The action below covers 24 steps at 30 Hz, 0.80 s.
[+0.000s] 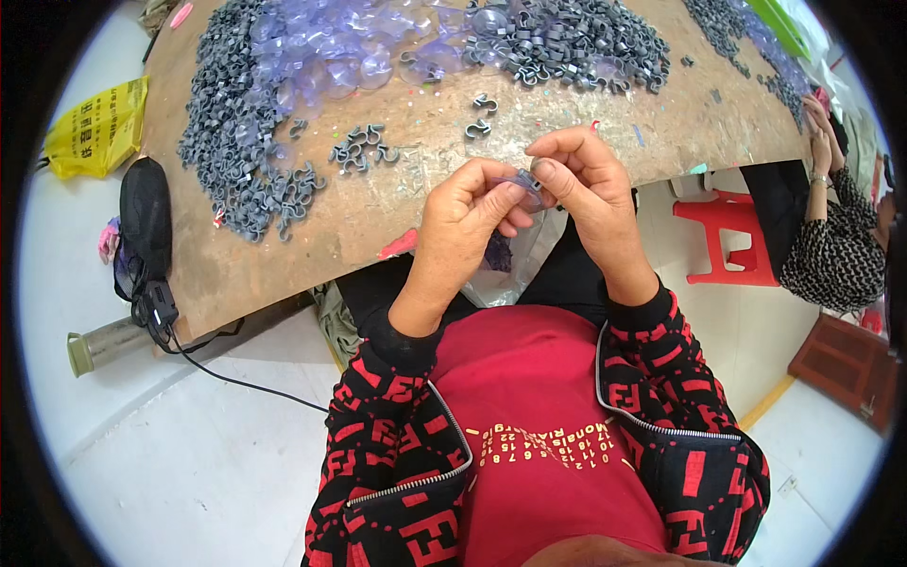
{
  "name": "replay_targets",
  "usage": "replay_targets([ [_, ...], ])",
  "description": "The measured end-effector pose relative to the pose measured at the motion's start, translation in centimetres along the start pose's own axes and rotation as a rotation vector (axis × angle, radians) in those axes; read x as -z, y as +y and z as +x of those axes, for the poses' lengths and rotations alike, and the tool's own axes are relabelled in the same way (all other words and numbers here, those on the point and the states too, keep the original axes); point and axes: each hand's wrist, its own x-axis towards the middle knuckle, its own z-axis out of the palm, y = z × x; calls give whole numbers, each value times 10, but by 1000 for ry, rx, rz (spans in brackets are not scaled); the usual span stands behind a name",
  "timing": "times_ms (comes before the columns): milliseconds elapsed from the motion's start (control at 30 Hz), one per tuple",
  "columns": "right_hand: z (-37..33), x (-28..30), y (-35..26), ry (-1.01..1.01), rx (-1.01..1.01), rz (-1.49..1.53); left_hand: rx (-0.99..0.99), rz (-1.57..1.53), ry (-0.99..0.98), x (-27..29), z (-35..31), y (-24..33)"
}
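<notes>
Just past the table's near edge, both hands meet over my lap. Between the thumb and fingers of my left hand [463, 222] is a small clear, purple-tinted suction cup [521, 179]. My right hand [595, 194] pinches a small grey clip [537, 164] against it; the fingertips partly cover both, so I cannot tell how far they are joined. Ahead lie a heap of clear suction cups [345, 57] and two heaps of curved grey clips, one to the left [222, 104] and one farther right [576, 47]. Several loose clips [364, 148] are scattered nearer.
The wooden table [416, 203] curves around me. A clear plastic bag [522, 265] hangs below its edge. A black pouch [145, 217] with a cable and a yellow bag [104, 128] are left. Right are a red stool [723, 236] and a co-worker's arms [820, 180] at more heaps.
</notes>
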Motion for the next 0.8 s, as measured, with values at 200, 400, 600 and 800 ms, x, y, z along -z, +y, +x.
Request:
replay_targets([
  [200,3,11,3,11,-52,53,11,-134,-26,2,-1,-6],
  [400,2,3,-7,-8,-176,152,3,-174,-28,2,-5,-3],
  [600,3,4,-2,-15,-184,118,-138,64,32,0,-7,-1],
  [800,3,6,2,-29,-183,98,-330,415,104,-1,-7,3],
])
